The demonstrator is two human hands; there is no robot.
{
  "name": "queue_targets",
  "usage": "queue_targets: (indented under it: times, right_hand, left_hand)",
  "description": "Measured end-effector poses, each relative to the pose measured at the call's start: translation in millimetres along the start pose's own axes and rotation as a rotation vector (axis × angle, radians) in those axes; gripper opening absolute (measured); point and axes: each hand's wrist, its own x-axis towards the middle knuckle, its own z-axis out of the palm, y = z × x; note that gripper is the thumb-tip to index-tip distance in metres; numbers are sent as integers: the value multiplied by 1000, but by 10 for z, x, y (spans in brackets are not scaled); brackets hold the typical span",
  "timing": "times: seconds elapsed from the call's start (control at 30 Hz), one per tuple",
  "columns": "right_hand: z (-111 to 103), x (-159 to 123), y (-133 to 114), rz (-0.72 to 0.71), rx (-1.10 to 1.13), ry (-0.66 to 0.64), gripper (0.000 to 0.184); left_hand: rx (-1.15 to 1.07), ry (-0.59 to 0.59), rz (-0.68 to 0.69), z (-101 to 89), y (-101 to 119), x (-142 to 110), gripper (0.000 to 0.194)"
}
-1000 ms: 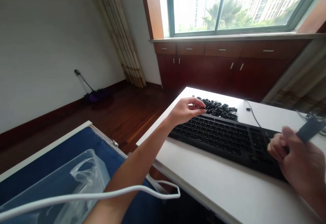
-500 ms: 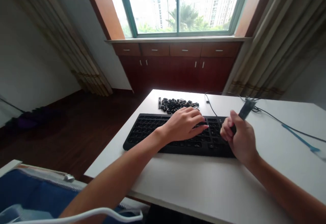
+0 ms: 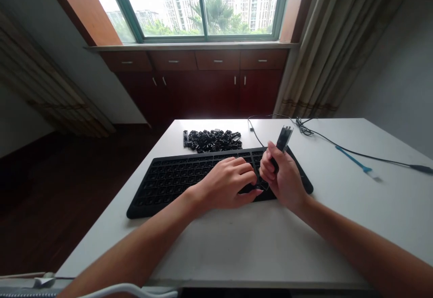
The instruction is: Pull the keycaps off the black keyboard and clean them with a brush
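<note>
A black keyboard (image 3: 162, 185) with its keycaps off lies across the white table, showing rows of bare key sockets. My left hand (image 3: 230, 183) rests over its right-middle part, fingers bent and thumb held apart, with nothing visible in it. Just to the right, my right hand (image 3: 286, 178) is wrapped round a black brush (image 3: 284, 139), whose bristle end points up. A thin wire loop (image 3: 265, 187) shows below that fist, close to the keyboard and my left thumb. What the left fingertips touch is hidden.
A heap of loose black keycaps (image 3: 213, 141) lies behind the keyboard. To the right are a coiled black cable (image 3: 304, 128) and a blue brush (image 3: 353, 159). Red-brown cabinets (image 3: 203, 90) stand under the window beyond the table (image 3: 237, 248).
The view has swung right, so the table sits further left. My left hand has moved towards the keyboard's near edge, and my right hand has come closer to it, still gripping the brush.
</note>
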Motion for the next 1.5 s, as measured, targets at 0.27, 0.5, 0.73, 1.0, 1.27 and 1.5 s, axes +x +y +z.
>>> queue_targets:
  times: [0.27,0.5,0.73,1.0,1.27,1.5]
  right_hand:
    - [7,-24,123,-82,-100,23,51]
    - [45,-57,193,-123,-192,3,48]
    - [-17,-11,166,-50,-109,-203,55]
    - [65,-114,213,-119,-549,-100,43]
    - [85,-109,285,-164,-552,7,45]
    - [57,-161,267,-231,-483,58,47]
  left_hand:
    - [-54,18,23,21,-26,-16,21]
    - [-97,44,36,35,-56,-35,13]
    - [-216,159,-160,-62,56,6,48]
    - [-578,209,-442,230,399,63,93]
    - [-586,237,-478,333,447,87,68]
    - [-483,173,-498,351,536,119,61]
